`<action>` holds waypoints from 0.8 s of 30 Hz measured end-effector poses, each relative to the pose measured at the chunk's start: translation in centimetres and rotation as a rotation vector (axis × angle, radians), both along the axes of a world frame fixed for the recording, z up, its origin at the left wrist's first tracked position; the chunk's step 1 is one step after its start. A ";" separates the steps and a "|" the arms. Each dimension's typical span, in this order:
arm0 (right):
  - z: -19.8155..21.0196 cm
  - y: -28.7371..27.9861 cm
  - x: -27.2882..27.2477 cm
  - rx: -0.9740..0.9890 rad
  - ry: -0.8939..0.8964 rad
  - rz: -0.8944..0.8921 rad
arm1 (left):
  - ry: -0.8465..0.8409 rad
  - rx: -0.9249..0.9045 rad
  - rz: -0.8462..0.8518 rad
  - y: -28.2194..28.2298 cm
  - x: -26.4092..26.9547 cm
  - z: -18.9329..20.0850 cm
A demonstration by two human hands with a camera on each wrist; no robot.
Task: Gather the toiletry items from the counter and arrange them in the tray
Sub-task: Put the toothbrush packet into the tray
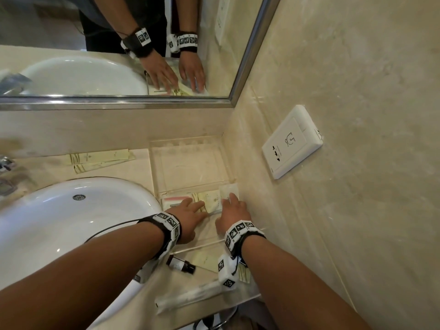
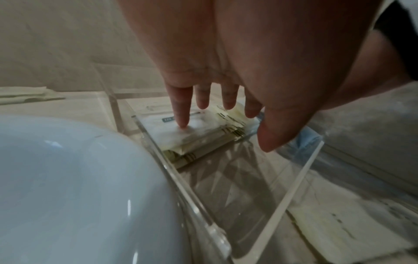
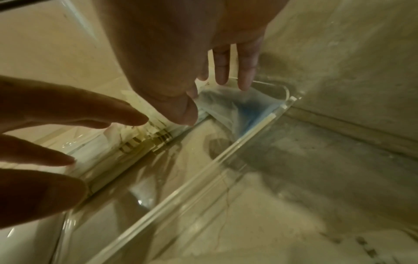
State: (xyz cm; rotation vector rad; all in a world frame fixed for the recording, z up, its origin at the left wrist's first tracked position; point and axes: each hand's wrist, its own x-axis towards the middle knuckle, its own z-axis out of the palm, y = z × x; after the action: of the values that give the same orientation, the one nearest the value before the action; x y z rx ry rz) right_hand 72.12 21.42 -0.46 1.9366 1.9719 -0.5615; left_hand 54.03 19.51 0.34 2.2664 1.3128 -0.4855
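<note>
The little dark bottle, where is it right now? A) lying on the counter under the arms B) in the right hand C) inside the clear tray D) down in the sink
A. The little dark bottle lies on its side on the counter, nearer than the clear tray, below the left hand and right hand, which rest flat on packets.

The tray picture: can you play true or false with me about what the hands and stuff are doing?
1. Both hands are inside the clear tray. True.
2. The left hand presses packets with straight fingers. True.
3. The small brown bottle is already in the tray. False: it lies on the counter, nearer the person.
4. The right hand holds a toothbrush. False: it touches a clear packet.
5. The sink is full of water. False: its drain shows.
</note>
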 end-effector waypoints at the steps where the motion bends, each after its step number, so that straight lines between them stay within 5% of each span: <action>1: 0.0 0.0 0.0 0.001 0.012 0.005 | 0.002 0.001 0.007 0.0 0.1 -0.1; 13: 0.4 -0.5 0.5 0.054 0.135 -0.019 | -0.077 0.077 0.119 0.2 -1.1 1.6; 24: 2.7 -2.8 0.8 0.094 0.192 0.055 | -0.185 0.095 0.519 -1.1 -5.4 3.2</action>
State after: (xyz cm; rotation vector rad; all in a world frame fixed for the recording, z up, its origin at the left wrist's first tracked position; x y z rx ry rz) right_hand 72.97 18.59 2.21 1.9400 2.1987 -0.6736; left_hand 48.59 18.44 3.57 1.8768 1.7686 -0.0316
